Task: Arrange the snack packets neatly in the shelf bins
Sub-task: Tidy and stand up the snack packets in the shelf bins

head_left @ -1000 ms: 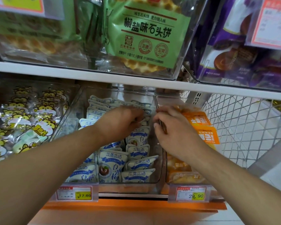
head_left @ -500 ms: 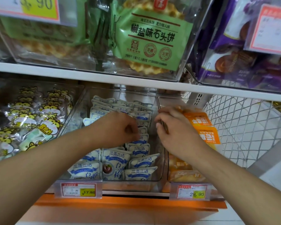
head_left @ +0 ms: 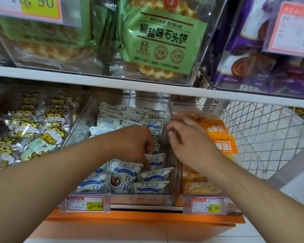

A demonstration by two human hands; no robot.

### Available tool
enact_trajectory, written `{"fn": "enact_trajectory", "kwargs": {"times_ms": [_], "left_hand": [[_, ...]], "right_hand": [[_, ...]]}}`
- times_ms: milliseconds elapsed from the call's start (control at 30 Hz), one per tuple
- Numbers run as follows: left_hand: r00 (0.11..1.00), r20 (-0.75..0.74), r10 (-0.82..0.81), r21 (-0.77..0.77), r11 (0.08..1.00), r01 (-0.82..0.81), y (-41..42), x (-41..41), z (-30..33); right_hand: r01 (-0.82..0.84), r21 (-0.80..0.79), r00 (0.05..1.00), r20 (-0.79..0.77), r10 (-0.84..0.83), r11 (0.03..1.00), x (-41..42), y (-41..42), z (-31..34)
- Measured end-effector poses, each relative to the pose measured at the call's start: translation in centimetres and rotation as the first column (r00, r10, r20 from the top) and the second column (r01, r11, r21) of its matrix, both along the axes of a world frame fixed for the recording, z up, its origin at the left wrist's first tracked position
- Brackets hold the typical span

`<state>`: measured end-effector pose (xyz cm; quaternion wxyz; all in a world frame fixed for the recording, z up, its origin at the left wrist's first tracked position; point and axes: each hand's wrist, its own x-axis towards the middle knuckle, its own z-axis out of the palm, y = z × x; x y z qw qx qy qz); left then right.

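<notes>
Left hand (head_left: 135, 146) has slid toward the front of the clear middle bin (head_left: 173, 155), fingers curled down among the blue-and-white snack packets (head_left: 125, 174).

A second ago it worked farther back; those rear rows now show standing, so the front packets look next. Right hand (head_left: 188, 141) stays curled over the divider wall beside the orange packets (head_left: 218, 135), seemingly pinching the wall's edge.
</notes>
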<state>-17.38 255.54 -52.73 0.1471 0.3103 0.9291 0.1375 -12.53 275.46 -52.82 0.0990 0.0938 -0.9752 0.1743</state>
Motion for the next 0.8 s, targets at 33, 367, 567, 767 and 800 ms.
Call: {"fn": "enact_trajectory", "kwargs": {"times_ms": [33, 367, 567, 767, 800], "left_hand": [[0.999, -0.035, 0.003, -0.001, 1.0, -0.003, 0.0, 0.0, -0.1], [0.976, -0.215, 0.022, 0.113, 0.994, 0.003, -0.6, -0.2, -1.1], [0.991, -0.123, 0.05, 0.171, 0.985, -0.028, -2.4, -0.3, -1.2], [0.976, -0.131, 0.176, 0.28, 0.951, -0.134, -5.5, 2.0, -0.6], [0.974, -0.143, 0.177, 0.261, 0.956, -0.135, -6.3, 2.7, -0.4]], "right_hand": [[-0.002, 0.004, 1.0, -0.002, 0.002, 1.0, 0.0, 0.0, 0.0], [-0.091, 0.046, 0.995, -0.043, 0.093, 0.995, 0.8, 0.1, 1.0], [-0.38, 0.205, 0.889, 0.348, 0.296, 0.902, 4.1, -1.6, 3.2], [-0.403, 0.379, 0.91, 0.26, 0.323, 0.833, 3.9, -2.5, 2.1], [-0.402, 0.42, 0.915, 0.218, 0.339, 0.814, 3.7, -2.5, 2.1]]}}
